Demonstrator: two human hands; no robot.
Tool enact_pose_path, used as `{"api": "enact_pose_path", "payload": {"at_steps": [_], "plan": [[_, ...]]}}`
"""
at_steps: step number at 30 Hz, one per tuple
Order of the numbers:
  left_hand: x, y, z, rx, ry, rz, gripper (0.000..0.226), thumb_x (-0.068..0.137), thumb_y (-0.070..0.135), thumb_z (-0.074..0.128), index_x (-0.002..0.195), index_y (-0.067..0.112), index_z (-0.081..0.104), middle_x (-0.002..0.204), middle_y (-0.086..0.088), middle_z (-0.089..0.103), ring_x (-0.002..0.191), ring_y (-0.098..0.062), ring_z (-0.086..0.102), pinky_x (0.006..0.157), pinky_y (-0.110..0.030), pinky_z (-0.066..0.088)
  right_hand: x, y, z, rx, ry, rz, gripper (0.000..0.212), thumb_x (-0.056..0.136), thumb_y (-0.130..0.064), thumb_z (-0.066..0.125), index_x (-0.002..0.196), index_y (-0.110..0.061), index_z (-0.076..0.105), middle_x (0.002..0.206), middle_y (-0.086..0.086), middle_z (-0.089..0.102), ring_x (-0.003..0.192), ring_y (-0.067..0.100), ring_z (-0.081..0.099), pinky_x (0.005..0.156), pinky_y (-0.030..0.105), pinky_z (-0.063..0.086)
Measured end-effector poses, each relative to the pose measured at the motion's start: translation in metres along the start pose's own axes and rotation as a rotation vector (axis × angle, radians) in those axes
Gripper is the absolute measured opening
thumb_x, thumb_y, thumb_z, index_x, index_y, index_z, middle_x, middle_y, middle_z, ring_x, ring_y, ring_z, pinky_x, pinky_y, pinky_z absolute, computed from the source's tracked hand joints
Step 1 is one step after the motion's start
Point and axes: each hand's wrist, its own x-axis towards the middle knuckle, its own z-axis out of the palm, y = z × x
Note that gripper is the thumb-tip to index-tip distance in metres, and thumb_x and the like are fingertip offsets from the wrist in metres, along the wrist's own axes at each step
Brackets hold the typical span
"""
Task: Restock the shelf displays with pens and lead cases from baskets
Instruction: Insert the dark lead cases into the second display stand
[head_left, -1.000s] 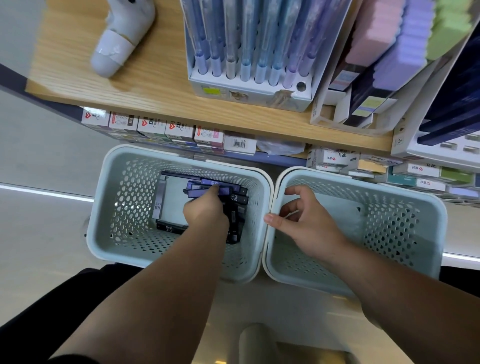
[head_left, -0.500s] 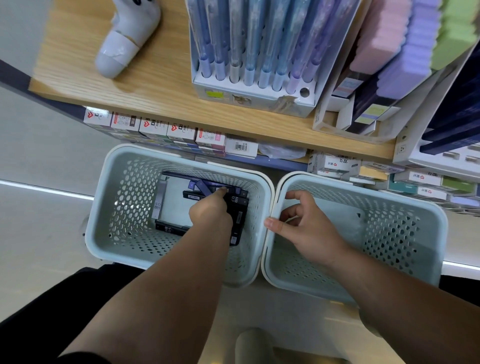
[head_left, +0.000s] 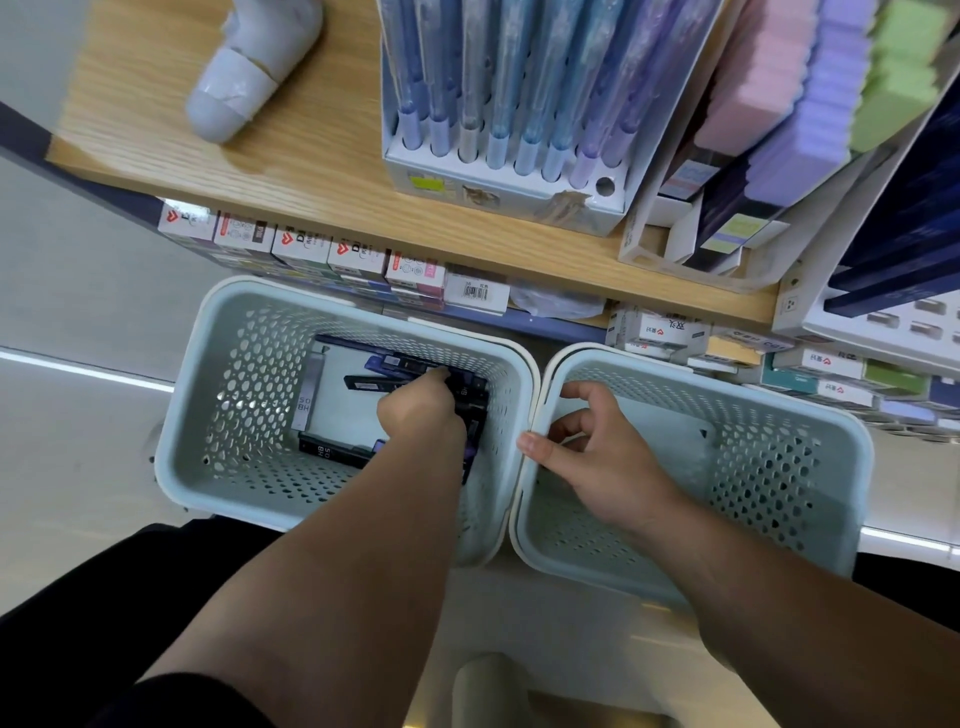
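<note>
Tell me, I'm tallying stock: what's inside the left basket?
Dark lead cases, some marked HB, lie loose in the left basket. The left hand grips some and hides others beneath it.

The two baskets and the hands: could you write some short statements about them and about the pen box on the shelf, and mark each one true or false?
1. The left hand reaches into the left basket, among dark lead cases. True.
2. The right basket is full of pens. False: no pens show in it.
3. The right hand has its thumb on the right basket's rim. True.
4. Every hole of the pen display box holds a pen. False: the hole at its right end is empty.
</note>
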Motion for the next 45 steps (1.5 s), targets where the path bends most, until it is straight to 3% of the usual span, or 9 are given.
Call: {"api": "enact_pose_path", "payload": {"at_steps": [2, 4, 10, 19, 25, 29, 35, 40, 45], "plan": [[-0.004, -0.003, 0.000, 0.396, 0.038, 0.207, 0.073, 0.094, 0.016, 0.060, 0.157, 0.017, 0.023, 0.136, -0.002, 0.058, 0.108, -0.024, 0.057, 0.075, -0.028, 0.041, -0.001, -0.001, 0.000, -0.002, 0.002, -0.002, 0.065, 0.080, -0.048, 0.079, 0.131, -0.040, 0.039, 0.100, -0.004, 0.065, 0.091, 0.012, 0.066, 0.081, 0.033, 0.054], [0.001, -0.002, -0.001, 0.595, 0.073, 0.306, 0.064, 0.093, 0.015, 0.060, 0.151, 0.019, 0.033, 0.133, 0.000, 0.058, 0.118, -0.024, 0.058, 0.078, -0.030, 0.040, -0.001, 0.000, 0.001, 0.000, 0.006, 0.000, 0.065, 0.080, -0.048, 0.080, 0.130, -0.041, 0.039, 0.099, -0.004, 0.066, 0.089, 0.013, 0.066, 0.081, 0.035, 0.055], [0.006, 0.004, 0.000, 0.475, 0.025, 0.295, 0.066, 0.092, 0.008, 0.061, 0.151, 0.023, 0.034, 0.133, -0.002, 0.061, 0.120, -0.026, 0.059, 0.079, -0.031, 0.043, -0.001, 0.000, 0.001, 0.000, 0.023, 0.004, 0.064, 0.081, -0.045, 0.080, 0.131, -0.039, 0.041, 0.100, -0.002, 0.066, 0.089, 0.014, 0.066, 0.079, 0.034, 0.055], [0.016, 0.011, 0.007, 0.440, -0.036, 0.267, 0.030, 0.091, 0.012, 0.065, 0.119, 0.015, 0.056, 0.089, -0.001, 0.050, 0.092, -0.025, 0.052, 0.078, -0.031, 0.042, -0.001, 0.000, 0.001, -0.010, 0.030, -0.003, 0.064, 0.080, -0.047, 0.080, 0.131, -0.039, 0.042, 0.100, -0.004, 0.066, 0.090, 0.013, 0.066, 0.083, 0.037, 0.057], [0.022, 0.007, 0.009, -0.199, -0.106, -0.077, 0.014, 0.088, 0.013, 0.066, 0.100, 0.008, 0.059, 0.095, -0.007, 0.057, 0.070, -0.021, 0.053, 0.056, -0.026, 0.042, 0.000, 0.001, 0.001, -0.003, 0.029, -0.002, 0.062, 0.080, -0.046, 0.080, 0.128, -0.041, 0.041, 0.100, -0.003, 0.067, 0.090, 0.014, 0.067, 0.084, 0.039, 0.057], [0.023, 0.003, 0.010, -0.171, -0.152, -0.083, 0.017, 0.086, 0.019, 0.068, 0.092, 0.008, 0.057, 0.076, -0.004, 0.051, 0.070, -0.023, 0.047, 0.056, -0.029, 0.040, 0.001, 0.001, 0.002, -0.010, 0.032, -0.005, 0.063, 0.081, -0.045, 0.080, 0.130, -0.039, 0.041, 0.101, -0.001, 0.067, 0.090, 0.015, 0.067, 0.083, 0.039, 0.057], [0.029, -0.005, -0.004, -0.231, -0.275, -0.001, 0.055, 0.085, 0.021, 0.076, 0.133, 0.008, 0.053, 0.111, -0.012, 0.068, 0.085, -0.030, 0.067, 0.071, -0.034, 0.055, 0.003, 0.004, 0.001, -0.006, 0.016, -0.003, 0.065, 0.080, -0.046, 0.080, 0.132, -0.037, 0.041, 0.101, -0.001, 0.066, 0.089, 0.016, 0.067, 0.081, 0.040, 0.058], [0.020, -0.004, -0.029, -0.315, -0.482, 0.058, 0.028, 0.099, 0.007, 0.062, 0.123, 0.003, 0.049, 0.087, -0.014, 0.065, 0.059, -0.024, 0.069, 0.051, -0.031, 0.056, 0.003, 0.004, 0.002, 0.000, 0.014, -0.013, 0.069, 0.081, -0.046, 0.080, 0.136, -0.032, 0.041, 0.101, 0.000, 0.066, 0.088, 0.017, 0.067, 0.078, 0.040, 0.058], [0.002, -0.006, -0.047, -0.281, -0.662, 0.131, 0.010, 0.102, 0.003, 0.052, 0.112, -0.001, 0.052, 0.088, -0.023, 0.073, 0.079, -0.031, 0.073, 0.087, -0.051, 0.056, 0.001, -0.001, 0.002, -0.039, 0.019, -0.007, 0.069, 0.082, -0.045, 0.079, 0.138, -0.028, 0.042, 0.101, -0.001, 0.064, 0.090, 0.015, 0.064, 0.076, 0.035, 0.056]]}}
